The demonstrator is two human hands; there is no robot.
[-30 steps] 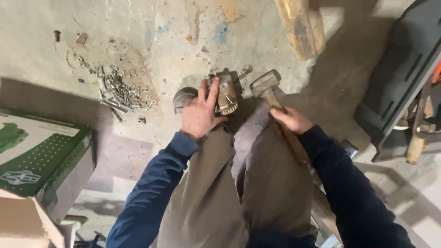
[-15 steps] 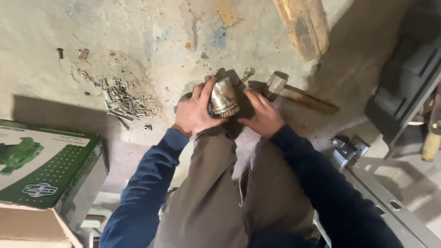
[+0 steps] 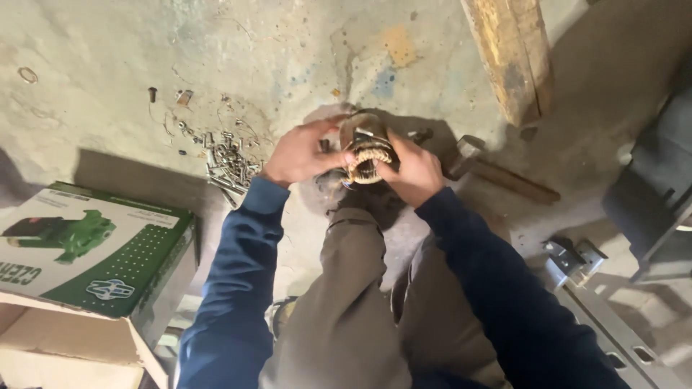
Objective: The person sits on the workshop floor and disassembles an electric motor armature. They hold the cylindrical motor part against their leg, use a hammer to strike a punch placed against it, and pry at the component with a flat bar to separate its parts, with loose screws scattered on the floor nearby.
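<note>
Motor stator [image 3: 366, 153], a round metal piece wound with copper coil, sits on the concrete floor [image 3: 216, 57] just past the person's knee. Left hand [image 3: 301, 153] presses against its left side with fingers spread; right hand [image 3: 412, 170] cups its right side, fingers curled on it. Right of the stator lies a hammer [image 3: 497, 173]; left of it, scattered screws [image 3: 227, 162] and a green cardboard box [image 3: 94, 248].

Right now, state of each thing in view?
Left hand: gripping the wound part.
Right hand: gripping it too.
Wound part: held above the floor, coil showing.
Hammer: lying on floor, untouched.
Screws: loose pile on floor.
Box: flap open.
</note>
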